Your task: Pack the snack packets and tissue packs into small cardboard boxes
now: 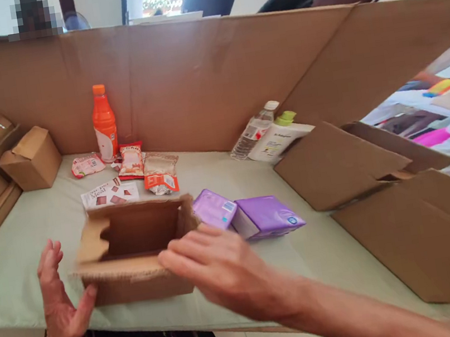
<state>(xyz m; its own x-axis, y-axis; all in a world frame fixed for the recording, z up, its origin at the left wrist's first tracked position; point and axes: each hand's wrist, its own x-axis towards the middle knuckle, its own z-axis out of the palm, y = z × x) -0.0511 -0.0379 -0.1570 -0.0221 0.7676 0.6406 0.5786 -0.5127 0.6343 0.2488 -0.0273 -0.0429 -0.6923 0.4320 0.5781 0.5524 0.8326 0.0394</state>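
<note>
A small open cardboard box (141, 287) stands near the front of the table, its top flaps up and its inside bare as far as I can see. My right hand (222, 264) is closed over its right front edge, slightly blurred. At its left end, my left hand (62, 305) has its fingers spread, the thumb at the front left corner. Just right of the box lie two purple tissue packs (272, 215). Behind it are a white packet printed with "Meal" (108, 195), a red snack bag (129, 160), an orange-and-clear bag (161, 172) and a pink packet (87, 165).
An orange drink bottle (104, 124) stands at the tall cardboard wall (179, 85). Toward the right lean a clear bottle (255, 130) and a white tube (275, 141). Cardboard boxes (33, 160) stack at left; a large open carton (421, 235) fills the right side.
</note>
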